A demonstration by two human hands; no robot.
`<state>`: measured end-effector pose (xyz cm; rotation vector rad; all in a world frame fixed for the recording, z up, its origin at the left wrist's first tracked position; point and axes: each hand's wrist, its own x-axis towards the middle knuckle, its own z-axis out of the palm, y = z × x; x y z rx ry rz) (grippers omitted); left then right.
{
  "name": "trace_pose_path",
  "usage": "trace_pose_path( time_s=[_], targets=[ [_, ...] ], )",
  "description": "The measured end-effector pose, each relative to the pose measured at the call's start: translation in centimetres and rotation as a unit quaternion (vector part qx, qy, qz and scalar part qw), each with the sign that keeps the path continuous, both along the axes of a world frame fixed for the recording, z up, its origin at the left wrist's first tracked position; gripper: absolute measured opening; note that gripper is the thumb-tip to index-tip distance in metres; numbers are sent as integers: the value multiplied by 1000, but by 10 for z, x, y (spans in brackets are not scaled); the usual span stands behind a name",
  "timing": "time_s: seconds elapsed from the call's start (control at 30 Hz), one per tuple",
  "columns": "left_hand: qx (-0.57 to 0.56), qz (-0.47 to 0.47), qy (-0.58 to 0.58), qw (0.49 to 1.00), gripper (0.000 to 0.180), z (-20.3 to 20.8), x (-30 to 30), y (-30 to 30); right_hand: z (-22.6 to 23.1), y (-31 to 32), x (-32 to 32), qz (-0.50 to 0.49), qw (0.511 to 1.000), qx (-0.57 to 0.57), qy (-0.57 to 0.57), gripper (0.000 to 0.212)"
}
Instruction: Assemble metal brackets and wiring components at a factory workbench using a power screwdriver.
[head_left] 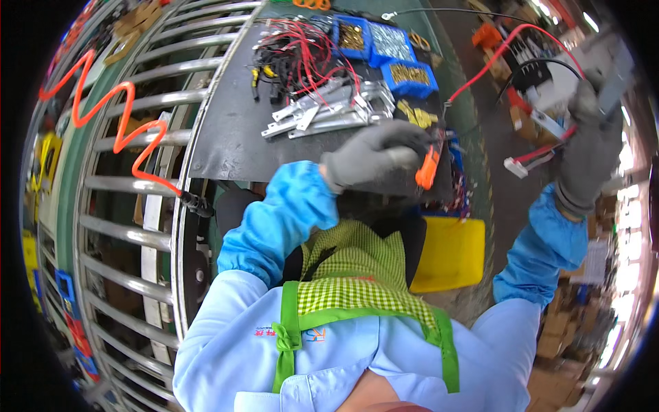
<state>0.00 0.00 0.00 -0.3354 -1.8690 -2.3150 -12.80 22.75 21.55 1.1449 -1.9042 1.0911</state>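
My left hand (374, 156), in a grey glove, hovers over the near right part of the dark tabletop with curled, blurred fingers. Its fingertips are beside an orange-handled hand tool (427, 169); whether they grip it is unclear. Raised at the far right, my gloved right hand (585, 154) is closed around red and black cables. From it a red cable (504, 53) arcs left to a lug, and a black cable (473, 10) reaches a ring terminal. A white connector (515, 167) on red wires and a flat metal strip (548, 125) stick out beside the hand.
Silvery metal brackets (329, 113) lie on the table (226, 137) before a heap of red and black wires (298, 55). Blue bins (410, 79) hold small fasteners; brass-coloured parts (416, 115) lie nearby. A yellow bin (449, 254) stands below right. Rollers (127, 233) and an orange coiled hose (123, 117) are left.
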Motion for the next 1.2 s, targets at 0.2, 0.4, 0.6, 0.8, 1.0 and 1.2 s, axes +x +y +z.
trace_pose_path(
  time_s=[0.2,0.4,0.6,0.8,1.0,1.2],
  targets=[
    [220,12,91,971,58,-18,41,-57,-51,137,49,-19,948,102,-300,32],
    [127,-52,-50,989,45,-16,67,-84,-126,168,64,-24,902,97,-420,51],
    [259,145,-264,918,27,-54,15,-14,-239,94,94,121,817,94,-556,47],
    [506,71,-173,842,31,-93,8,9,-282,34,122,150,831,132,-518,41],
    [546,-11,-68,835,35,-92,12,8,-297,17,122,137,846,122,-501,38],
    [420,77,-166,889,38,-79,17,9,-313,18,125,97,878,223,-413,29]
  ],
)
